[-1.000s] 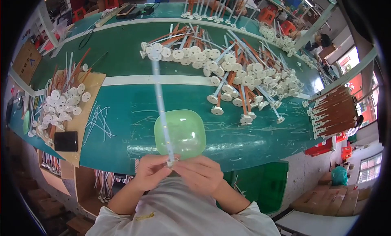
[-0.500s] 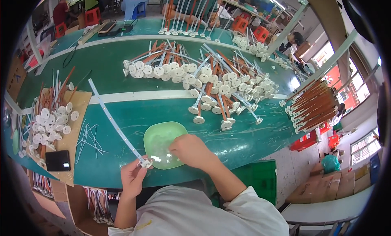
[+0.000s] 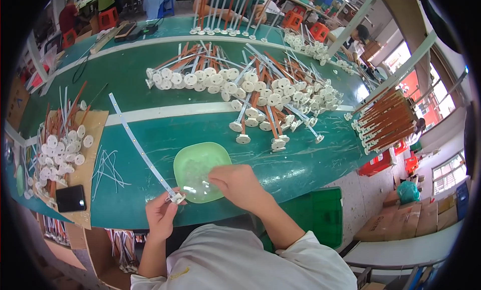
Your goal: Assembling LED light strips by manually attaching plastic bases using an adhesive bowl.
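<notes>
My left hand is closed on the white end piece of a long LED strip, near the table's front edge. Pale with small yellowish dots, the strip slants up and away to the left. To the right of that hand stands a light green bowl with small clear pieces in it. My right hand reaches over the bowl's right side, fingertips pinched together just above the pieces. Whatever is between those fingertips is too small or hidden to make out.
Many strips with white round bases lie heaped across the green table. More stand on cardboard at the left, beside a black phone and thin white wires. An orange-brown bundle lies right; a green crate sits below the table.
The whole view has shifted slightly, with the far table items a little higher. My left hand still holds the strip, and my right hand stays pinched over the bowl.
</notes>
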### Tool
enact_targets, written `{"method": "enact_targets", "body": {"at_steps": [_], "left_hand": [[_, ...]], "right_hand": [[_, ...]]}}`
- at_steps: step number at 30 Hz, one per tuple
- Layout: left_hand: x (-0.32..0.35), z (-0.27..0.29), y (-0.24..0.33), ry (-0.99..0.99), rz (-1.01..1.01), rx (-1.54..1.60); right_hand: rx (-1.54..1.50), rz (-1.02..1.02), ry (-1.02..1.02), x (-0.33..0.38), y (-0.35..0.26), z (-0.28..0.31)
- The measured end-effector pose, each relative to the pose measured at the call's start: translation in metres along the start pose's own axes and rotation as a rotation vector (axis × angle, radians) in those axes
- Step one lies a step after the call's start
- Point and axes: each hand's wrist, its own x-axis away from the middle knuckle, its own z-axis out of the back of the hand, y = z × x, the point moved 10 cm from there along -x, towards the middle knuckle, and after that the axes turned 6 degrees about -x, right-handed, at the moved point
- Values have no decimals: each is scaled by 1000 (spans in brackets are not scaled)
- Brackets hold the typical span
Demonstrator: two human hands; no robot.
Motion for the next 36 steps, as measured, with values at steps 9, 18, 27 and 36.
{"method": "enact_targets", "body": {"at_steps": [9,18,27,36], "left_hand": [[-22,-31,46,121,-184,275],[-57,-79,59,45,49,761],[-54,-73,60,9,-2,929],[-44,-78,49,-67,-89,665]], "right_hand": [[-200,-27,313,13,-13,27],[-931,-326,437,32,3,5],[-1005,-148,408,37,-6,-5],[-411,65,431,31,-45,17]]}}
